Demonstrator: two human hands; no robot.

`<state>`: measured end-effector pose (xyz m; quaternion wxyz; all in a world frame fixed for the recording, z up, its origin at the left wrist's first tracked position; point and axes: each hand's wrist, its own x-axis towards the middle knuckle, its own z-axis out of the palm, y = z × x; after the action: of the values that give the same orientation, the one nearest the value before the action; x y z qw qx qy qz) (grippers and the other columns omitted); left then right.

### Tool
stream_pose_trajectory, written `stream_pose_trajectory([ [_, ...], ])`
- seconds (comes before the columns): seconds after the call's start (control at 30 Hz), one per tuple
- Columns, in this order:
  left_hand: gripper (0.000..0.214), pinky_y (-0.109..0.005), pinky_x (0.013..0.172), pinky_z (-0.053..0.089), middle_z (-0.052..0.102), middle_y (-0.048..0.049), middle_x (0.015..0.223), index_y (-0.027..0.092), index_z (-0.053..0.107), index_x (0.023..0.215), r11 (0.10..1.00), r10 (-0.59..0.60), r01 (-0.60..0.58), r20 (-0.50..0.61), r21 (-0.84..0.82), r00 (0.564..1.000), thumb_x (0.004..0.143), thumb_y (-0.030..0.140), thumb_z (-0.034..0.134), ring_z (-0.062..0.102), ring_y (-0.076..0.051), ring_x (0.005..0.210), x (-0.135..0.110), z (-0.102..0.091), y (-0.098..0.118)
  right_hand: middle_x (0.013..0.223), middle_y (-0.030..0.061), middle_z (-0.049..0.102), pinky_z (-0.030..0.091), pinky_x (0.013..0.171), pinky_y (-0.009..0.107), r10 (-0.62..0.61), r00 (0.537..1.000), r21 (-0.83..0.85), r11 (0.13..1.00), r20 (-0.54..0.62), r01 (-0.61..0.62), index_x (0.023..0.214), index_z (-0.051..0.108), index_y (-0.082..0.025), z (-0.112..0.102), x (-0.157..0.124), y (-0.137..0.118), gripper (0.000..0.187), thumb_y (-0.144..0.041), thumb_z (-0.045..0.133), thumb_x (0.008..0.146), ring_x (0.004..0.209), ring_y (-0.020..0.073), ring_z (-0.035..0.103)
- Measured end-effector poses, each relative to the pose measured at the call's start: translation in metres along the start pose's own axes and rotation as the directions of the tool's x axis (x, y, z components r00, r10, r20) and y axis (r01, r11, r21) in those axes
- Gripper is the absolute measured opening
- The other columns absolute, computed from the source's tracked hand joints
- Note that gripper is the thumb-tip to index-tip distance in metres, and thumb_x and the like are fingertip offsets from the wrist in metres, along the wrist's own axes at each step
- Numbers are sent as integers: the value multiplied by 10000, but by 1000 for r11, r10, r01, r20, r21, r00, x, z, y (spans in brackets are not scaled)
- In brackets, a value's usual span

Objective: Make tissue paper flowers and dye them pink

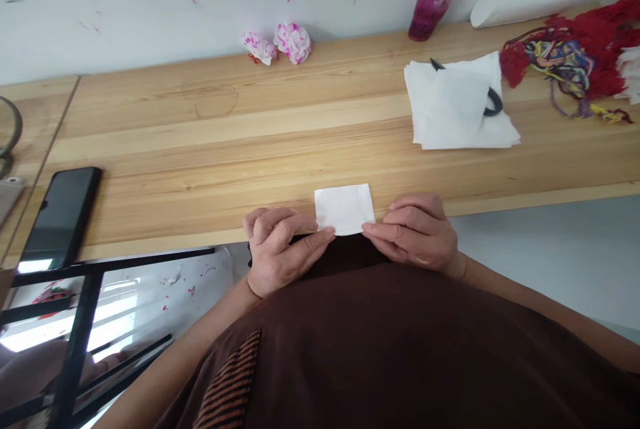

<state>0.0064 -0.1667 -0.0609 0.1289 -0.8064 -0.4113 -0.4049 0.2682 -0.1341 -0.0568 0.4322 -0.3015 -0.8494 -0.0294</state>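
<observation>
A small white rectangle of folded paper [345,207] lies at the near edge of the wooden table [240,149], right in front of me. My left hand [286,242] pinches its near left corner between thumb and fingers. The near right corner is pinched the same way by my right hand [417,234]. The thumbs rest on top of the paper, and the fingertips beneath it are hidden. The paper's far edge looks slightly uneven.
A stack of white sheets [455,112] lies right of centre, partly covering a dark-handled tool [494,102]. Behind stand a cup of purple liquid [431,5] and two pink-white paper flowers [293,43]. Coloured yarn [565,62] sits far right, a phone [63,215] at left.
</observation>
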Motion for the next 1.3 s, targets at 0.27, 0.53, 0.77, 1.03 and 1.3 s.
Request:
stream_pose_trajectory([
  [0.27,223,-397,861,397,735,20,852,339,764,925,1000,5,-5,11,18,1000,755,326,908,607,-211,906,-3,1,0,705,-52,689,486,728,334,-8,999,-45,999,39,10,829,721,-282,-1,1,0,193,-197,880,758,801,167,643],
  [0.53,236,-401,862,382,735,29,869,300,702,818,999,-13,13,-5,34,1000,736,369,913,616,-225,915,0,2,1,702,-33,673,507,728,340,20,998,-53,998,54,-17,777,664,-259,-1,0,0,206,-190,857,757,807,189,650],
  [0.77,299,-425,893,375,727,17,893,273,650,719,997,-35,36,-13,71,999,702,373,932,600,-248,946,0,3,3,725,-11,665,532,745,350,90,995,-9,996,40,-89,773,641,-238,-1,2,-2,224,-171,855,774,806,194,634],
  [1.03,302,-403,905,358,701,16,890,371,783,950,998,-37,38,-24,47,999,704,299,943,570,-215,941,-3,2,2,754,-20,698,505,729,335,37,999,-8,999,2,-37,922,763,-268,1,-3,0,253,-170,912,742,830,185,616],
  [1.3,326,-393,920,347,741,33,844,368,797,1014,999,-8,7,11,44,1000,749,222,920,565,-195,939,0,-4,5,714,-46,695,490,730,330,6,1000,-13,1000,-9,-6,951,765,-289,1,-3,0,252,-167,891,771,818,170,624],
])
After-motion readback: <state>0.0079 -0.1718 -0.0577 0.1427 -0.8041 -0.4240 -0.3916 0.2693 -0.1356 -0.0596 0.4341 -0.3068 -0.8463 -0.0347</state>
